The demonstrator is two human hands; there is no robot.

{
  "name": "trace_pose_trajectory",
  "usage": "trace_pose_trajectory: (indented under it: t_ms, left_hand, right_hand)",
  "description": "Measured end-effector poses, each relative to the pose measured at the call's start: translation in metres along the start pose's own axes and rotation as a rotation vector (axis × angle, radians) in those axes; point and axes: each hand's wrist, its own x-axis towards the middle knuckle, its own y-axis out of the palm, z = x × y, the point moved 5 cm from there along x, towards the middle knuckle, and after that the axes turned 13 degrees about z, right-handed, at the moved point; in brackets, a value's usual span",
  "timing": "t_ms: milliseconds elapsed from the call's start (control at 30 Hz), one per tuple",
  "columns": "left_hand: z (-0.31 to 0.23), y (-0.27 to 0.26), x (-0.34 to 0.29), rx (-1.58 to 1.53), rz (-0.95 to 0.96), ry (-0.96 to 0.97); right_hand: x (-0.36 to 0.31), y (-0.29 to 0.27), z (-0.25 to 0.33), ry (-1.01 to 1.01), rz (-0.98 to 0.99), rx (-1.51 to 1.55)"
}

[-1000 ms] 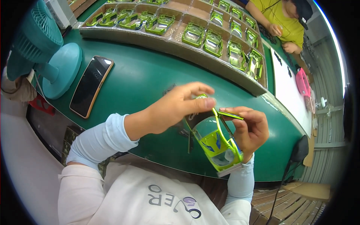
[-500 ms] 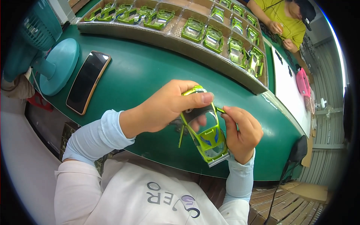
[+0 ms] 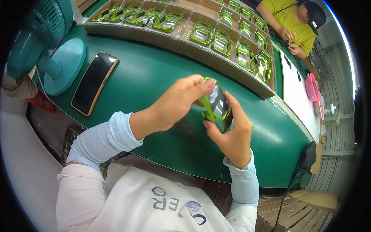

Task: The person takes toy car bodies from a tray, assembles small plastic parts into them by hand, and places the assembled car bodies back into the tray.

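A bright green toy car body shell (image 3: 218, 101) with dark, shiny windows is held between both hands above the table. My left hand (image 3: 174, 100) pinches its far end, thumb on top and fingers underneath. On the other side, my right hand (image 3: 235, 133) grips the near end with thumb and fingers. The shell is tilted and somewhat blurred, and its underside is hidden by my fingers. Beyond my hands, similar green car shells (image 3: 201, 33) sit in the compartments of a cardboard box (image 3: 174, 43).
The table (image 3: 143, 73) is green. A phone (image 3: 94, 83) lies at the left beside a teal fan (image 3: 65, 69). At the far right a person in yellow (image 3: 290, 25) handles something small, near a white board (image 3: 295, 87) and a pink basket (image 3: 312, 87).
The car shell has been turned and raised away from me. My right hand has shifted from a thin green piece at its side to grip the shell's near end.
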Motion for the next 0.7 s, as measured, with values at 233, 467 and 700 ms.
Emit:
trace_pose_trajectory:
  t_ms: [233,467,700]
  left_hand:
    - [-0.006,0.006,-0.001,0.345,0.06,0.118]
    - [-0.005,0.015,-0.002,0.166,0.157,0.007]
    - [0.003,0.014,0.0,0.21,0.1,0.047]
  right_hand:
    - [-0.006,0.013,-0.017,0.135,0.108,1.669]
    - [-0.001,0.026,-0.007,0.157,0.161,1.971]
    - [0.001,0.032,-0.016,0.156,0.242,2.006]
